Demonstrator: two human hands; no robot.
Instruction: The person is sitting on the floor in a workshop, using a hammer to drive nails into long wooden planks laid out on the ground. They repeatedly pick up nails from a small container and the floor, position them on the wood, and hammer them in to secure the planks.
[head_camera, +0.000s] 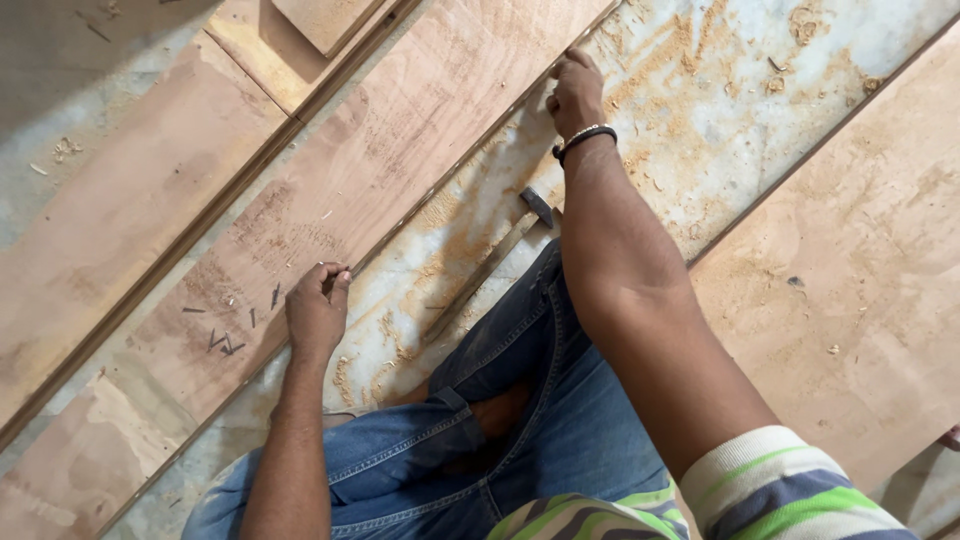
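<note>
The board (370, 170) is a long plywood strip that lies flat on the floor (700, 110) and runs diagonally from lower left to upper right. Both hands are on its near edge. The left hand (318, 305) sits at the lower part of that edge, fingers curled shut, fingertips pinched together against the board; whether it holds something small cannot be told. A few dark nails (228, 340) lie loose on the board just left of this hand. The right hand (577, 92) reaches well up the same edge, fingers bent and pressing on the edge where board meets floor; it grips nothing that can be seen. A black band (585, 138) circles the right wrist.

A hammer (500, 262) lies on the floor between the 2 arms, head toward the upper right, handle running down to the knee. It is touched by neither hand. The floor is pale, worn and strewn with sawdust.

The person sits on the floor in blue jeans (520, 430) and a striped shirt (770, 490). A 2nd board (120, 220) lies parallel beyond the 1st. A wide sheet (860, 300) lies at right.
</note>
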